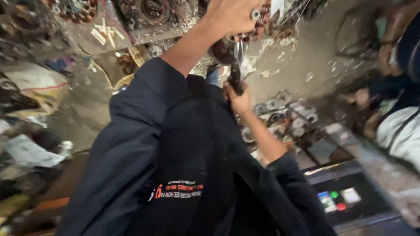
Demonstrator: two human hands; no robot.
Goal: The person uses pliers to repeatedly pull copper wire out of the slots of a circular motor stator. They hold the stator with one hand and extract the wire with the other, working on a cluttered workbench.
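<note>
Left hand: the left hand (232, 15) is raised at the top edge, fingers curled shut over something I cannot make out; a ring (255, 14) shows on one finger; the fingertips are cut off by the frame
Right hand: the right hand (237, 99) sits just below the left, fist wrapped round the dark handle of a metal tool (236, 65)
Tool: it stands upright between the two hands, its shiny upper part reaching toward the left hand; its tip is blurred
Garment print: a dark jacket (175, 153) fills the middle, below both hands; small orange and white print lies on it, upside down and too blurred to read
Panel: well below and to the right of the right hand, a dark box (350, 209) carries small green, red and white squares
Round parts: grey metal rings (284, 113) lie just to the right of the right hand
Paper and sack: crumpled white sheets (30, 150) and a pale sack (37, 83) lie far left of the hands, smeared by motion
Right edge: another person's clothing (402, 126) is partly cut off
</note>
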